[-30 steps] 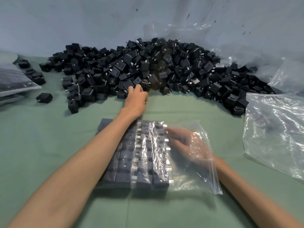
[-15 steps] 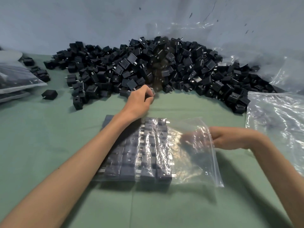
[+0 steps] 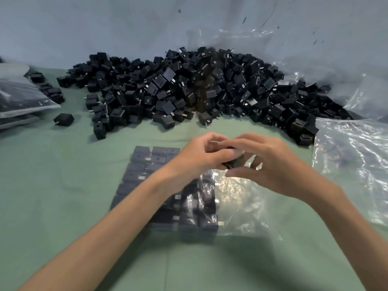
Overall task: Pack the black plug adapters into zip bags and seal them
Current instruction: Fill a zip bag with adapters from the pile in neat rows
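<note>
A big heap of black plug adapters [image 3: 189, 91] lies along the back of the green table. In front of me lies a clear zip bag [image 3: 237, 202], its left part filled with neat rows of adapters [image 3: 144, 164] and its right part empty. Above the bag's far edge my two hands meet. My left hand [image 3: 201, 156] grips a black adapter [image 3: 235, 161], fingers curled round it. My right hand [image 3: 270, 162] touches the same adapter from the right, fingers spread and bent; its hold is blurred.
Filled bags [image 3: 19, 97] are stacked at the left edge, with one loose adapter [image 3: 63, 119] beside them. Empty clear bags [image 3: 352, 164] lie at the right. A large crumpled plastic sheet [image 3: 315, 59] stands behind the heap against the grey wall.
My left hand has drawn back from the heap with an adapter in it. My right hand has come out of the bag's mouth and moved up to meet the left.
</note>
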{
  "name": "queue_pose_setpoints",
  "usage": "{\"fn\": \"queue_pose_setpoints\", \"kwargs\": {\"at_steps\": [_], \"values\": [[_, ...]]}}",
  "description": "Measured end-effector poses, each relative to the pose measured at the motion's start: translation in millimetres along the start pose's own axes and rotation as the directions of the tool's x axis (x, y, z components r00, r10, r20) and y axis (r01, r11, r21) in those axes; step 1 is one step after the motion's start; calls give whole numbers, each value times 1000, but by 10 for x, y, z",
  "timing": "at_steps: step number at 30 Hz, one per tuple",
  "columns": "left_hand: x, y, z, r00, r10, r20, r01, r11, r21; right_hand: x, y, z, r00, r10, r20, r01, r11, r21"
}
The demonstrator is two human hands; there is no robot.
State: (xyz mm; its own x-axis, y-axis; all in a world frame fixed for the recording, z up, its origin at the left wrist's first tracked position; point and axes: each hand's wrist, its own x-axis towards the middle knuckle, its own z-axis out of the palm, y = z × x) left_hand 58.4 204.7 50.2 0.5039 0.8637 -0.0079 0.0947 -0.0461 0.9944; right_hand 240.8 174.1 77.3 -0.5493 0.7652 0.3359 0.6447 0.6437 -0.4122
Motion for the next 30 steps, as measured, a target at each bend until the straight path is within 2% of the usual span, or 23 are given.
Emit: {"fn": "queue_pose_setpoints", "kwargs": {"at_steps": [3, 6, 12, 14, 17, 20, 22, 24, 26, 28, 30], "values": [[-29, 11, 42, 1000, -7, 14, 8, 994, -105, 6, -26, 36, 997, -59, -58, 57, 998, -39], [-42, 20, 29, 999, 2, 47, 3, 992, -124, -20, -5, 8, 998, -36, -54, 34, 999, -38], [-56, 71, -73, 997, 10, 82, -16, 998, 63, -46, 57, -108, 999, 0, -36, -1, 1000, -6], [-45, 91, -166, 999, 23, 41, -27, 995, 97, -62, 125, -184, 999, 43, -28, -43, 999, -12], [-27, 140, -292, 998, 54, -17, -53, 997, 60, -106, 232, -295, 994, 109, -19, -108, 993, 36], [-11, 157, -397, 996, 85, -31, -83, 994, 69, -163, 442, -387, 971, 237, -13, -236, 971, 43], [8, 105, -415, 995, 82, -49, -76, 991, 106, -220, 617, -437, 917, 388, 94, -389, 921, -7], [35, -5, -375, 993, 50, -103, -30, 983, 183, -278, 747, -442, 795, 515, 319, -521, 850, -74], [62, -169, -297, 986, 40, -165, 21, 935, 354, -312, 796, -385, 707, 522, 477, -548, 831, -97], [78, -301, -235, 977, 92, -192, 31, 831, 556, -317, 756, -282, 719, 426, 549, -559, 824, 93], [84, -346, -218, 972, 148, -183, 5, 765, 645, -305, 660, -173, 748, 319, 582, -593, 715, 370]]}}
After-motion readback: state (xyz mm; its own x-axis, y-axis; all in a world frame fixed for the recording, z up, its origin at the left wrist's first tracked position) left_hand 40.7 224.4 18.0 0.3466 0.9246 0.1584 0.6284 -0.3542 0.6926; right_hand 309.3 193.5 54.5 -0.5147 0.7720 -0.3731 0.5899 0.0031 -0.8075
